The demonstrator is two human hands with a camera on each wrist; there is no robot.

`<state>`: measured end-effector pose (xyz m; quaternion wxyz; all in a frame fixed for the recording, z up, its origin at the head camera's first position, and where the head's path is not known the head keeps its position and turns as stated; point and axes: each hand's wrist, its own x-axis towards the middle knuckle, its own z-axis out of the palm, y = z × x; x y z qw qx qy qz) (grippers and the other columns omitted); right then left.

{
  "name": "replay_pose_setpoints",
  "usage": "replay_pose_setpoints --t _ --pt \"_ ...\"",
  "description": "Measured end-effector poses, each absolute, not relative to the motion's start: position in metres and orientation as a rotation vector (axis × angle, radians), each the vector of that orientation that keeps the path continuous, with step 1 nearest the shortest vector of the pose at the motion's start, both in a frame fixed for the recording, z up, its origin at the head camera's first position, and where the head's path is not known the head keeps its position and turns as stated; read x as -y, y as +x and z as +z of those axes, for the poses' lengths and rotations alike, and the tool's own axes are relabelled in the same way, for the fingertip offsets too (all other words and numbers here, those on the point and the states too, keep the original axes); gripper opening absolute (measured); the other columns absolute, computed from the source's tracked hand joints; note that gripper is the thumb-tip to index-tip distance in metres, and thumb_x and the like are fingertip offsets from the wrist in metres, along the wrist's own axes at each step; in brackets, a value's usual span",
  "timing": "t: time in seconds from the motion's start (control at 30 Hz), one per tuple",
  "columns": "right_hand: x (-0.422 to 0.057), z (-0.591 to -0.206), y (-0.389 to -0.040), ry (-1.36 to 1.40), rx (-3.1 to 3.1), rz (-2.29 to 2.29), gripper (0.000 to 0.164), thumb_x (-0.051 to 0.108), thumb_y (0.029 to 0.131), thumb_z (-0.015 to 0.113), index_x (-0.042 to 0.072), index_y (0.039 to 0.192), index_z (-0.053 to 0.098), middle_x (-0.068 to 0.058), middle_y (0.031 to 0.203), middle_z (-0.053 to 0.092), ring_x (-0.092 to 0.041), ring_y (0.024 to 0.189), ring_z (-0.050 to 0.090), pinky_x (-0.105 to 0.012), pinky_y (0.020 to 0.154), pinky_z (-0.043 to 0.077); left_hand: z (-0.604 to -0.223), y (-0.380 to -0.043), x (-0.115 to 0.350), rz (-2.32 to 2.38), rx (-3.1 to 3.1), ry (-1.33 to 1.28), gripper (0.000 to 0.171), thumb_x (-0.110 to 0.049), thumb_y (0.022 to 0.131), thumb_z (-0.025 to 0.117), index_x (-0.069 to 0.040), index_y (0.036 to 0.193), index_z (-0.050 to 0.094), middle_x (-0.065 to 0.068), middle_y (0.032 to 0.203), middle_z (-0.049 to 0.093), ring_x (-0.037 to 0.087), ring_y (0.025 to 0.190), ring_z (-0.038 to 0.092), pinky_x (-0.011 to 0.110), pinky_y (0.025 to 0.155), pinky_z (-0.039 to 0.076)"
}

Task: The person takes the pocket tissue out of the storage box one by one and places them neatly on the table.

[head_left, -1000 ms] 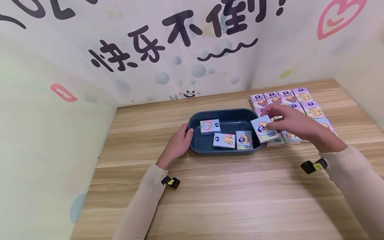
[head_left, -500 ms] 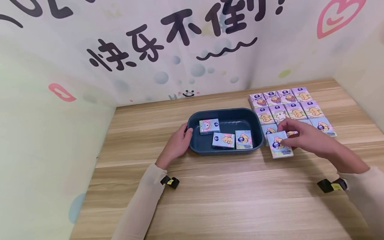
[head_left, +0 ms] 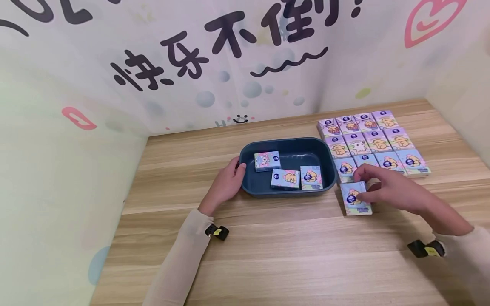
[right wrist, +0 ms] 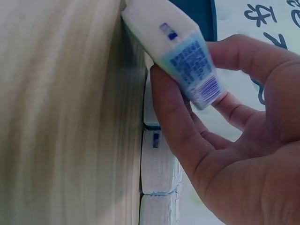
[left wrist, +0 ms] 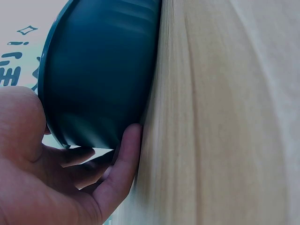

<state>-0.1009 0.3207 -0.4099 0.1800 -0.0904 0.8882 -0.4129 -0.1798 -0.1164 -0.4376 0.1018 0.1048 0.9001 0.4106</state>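
Note:
My right hand (head_left: 394, 189) pinches a small light-blue pocket tissue pack (head_left: 355, 198) with a printed cartoon figure. In the right wrist view, the tissue pack (right wrist: 180, 51) is tilted between thumb and fingers, its printed side with a barcode showing. It is just in front of the nearest row of the tissue pack block (head_left: 377, 142). My left hand (head_left: 226, 182) grips the left end of a dark blue oblong plastic basin (head_left: 287, 193). From the left wrist, the fingers bear on the basin's outer wall (left wrist: 101, 79). Inside the basin lie three tissue packs (head_left: 286, 179), apart from one another.
The tissue packs in the block are set in rows, purple ones behind and blue ones in front, right of the basin. The wooden table (head_left: 291, 255) meets a printed cloth wall (head_left: 245, 93) at the back and pale walls on both sides.
My right hand has carried the tissue pack from the basin's right rim, rightward and toward me, to the front of the block. My left hand stays on the basin.

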Motion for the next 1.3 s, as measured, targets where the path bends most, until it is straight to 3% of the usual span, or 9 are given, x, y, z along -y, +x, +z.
replay_pose_setpoints --t 0.3,0.53,0.8,0.97,1.2,1.3 --pt "-0.318 -0.410 -0.097 -0.204 -2.670 -0.878 0.044 0.024 0.095 0.089 0.007 0.124 0.060 -0.014 0.111 0.070 -0.026 0.089 0.063 -0.036 0.068 0.051 -0.441 -0.183 0.118 1.214 -2.653 0.331 0.061 -0.040 0.120 0.040 -0.004 0.169 0.040 0.021 0.165 0.052 0.037 0.148 0.054 0.060 0.118 0.045" --pt "-0.317 -0.410 -0.099 -0.188 -2.721 -0.794 0.045 0.024 0.093 0.090 0.002 0.117 0.058 -0.014 0.103 0.073 -0.024 0.080 0.063 -0.037 0.065 0.053 -0.450 -0.188 0.122 1.204 -2.663 0.337 0.061 -0.042 0.120 0.038 -0.006 0.169 0.041 0.018 0.164 0.054 0.034 0.143 0.058 0.060 0.115 0.048" --pt "-0.312 -0.409 -0.101 -0.212 -2.784 -0.706 0.038 0.019 0.092 0.090 0.003 0.105 0.060 -0.007 0.091 0.065 -0.024 0.076 0.056 -0.035 0.062 0.047 -0.459 -0.194 0.123 1.209 -2.655 0.344 0.061 -0.042 0.119 0.041 -0.007 0.169 0.041 0.019 0.164 0.053 0.034 0.140 0.059 0.059 0.116 0.047" --pt "-0.309 -0.405 -0.103 -0.207 -2.793 -0.668 0.033 0.016 0.092 0.090 0.003 0.100 0.060 -0.006 0.085 0.059 -0.025 0.075 0.055 -0.037 0.064 0.045 -0.441 -0.184 0.120 1.224 -2.643 0.352 0.061 -0.041 0.119 0.041 -0.005 0.169 0.040 0.021 0.164 0.052 0.038 0.143 0.057 0.061 0.117 0.046" --pt "-0.305 -0.397 -0.113 -0.287 -2.827 -0.607 0.030 0.016 0.091 0.089 0.010 0.087 0.060 -0.002 0.074 0.053 -0.022 0.070 0.051 -0.036 0.062 0.039 -0.466 -0.196 0.126 1.197 -2.676 0.385 0.066 -0.051 0.118 0.039 -0.009 0.169 0.042 0.017 0.162 0.056 0.031 0.137 0.061 0.058 0.114 0.050" --pt "-0.300 -0.389 -0.122 -0.338 -2.842 -0.627 0.031 0.015 0.090 0.089 0.012 0.084 0.059 0.000 0.072 0.053 -0.021 0.068 0.050 -0.036 0.062 0.038 -0.459 -0.192 0.124 1.205 -2.667 0.368 0.063 -0.046 0.119 0.039 -0.008 0.169 0.041 0.017 0.162 0.055 0.033 0.138 0.060 0.059 0.114 0.049"
